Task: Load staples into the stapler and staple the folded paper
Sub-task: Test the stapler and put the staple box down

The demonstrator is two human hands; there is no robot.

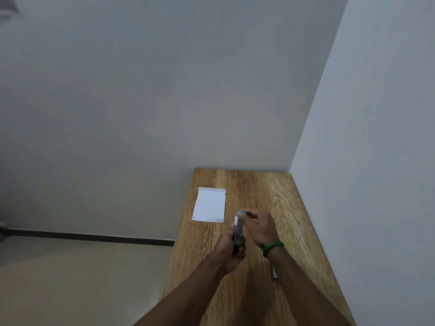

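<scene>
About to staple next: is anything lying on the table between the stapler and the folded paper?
Nothing visible. The stapler, held in both hands, sits right of the folded paper, with only bare wooden table between them.

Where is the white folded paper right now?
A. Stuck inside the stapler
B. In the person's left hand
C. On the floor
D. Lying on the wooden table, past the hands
D. The folded paper lies flat on the wooden table, apart from both hands, while the left hand and the right hand are busy with the stapler closer to the person.
</scene>
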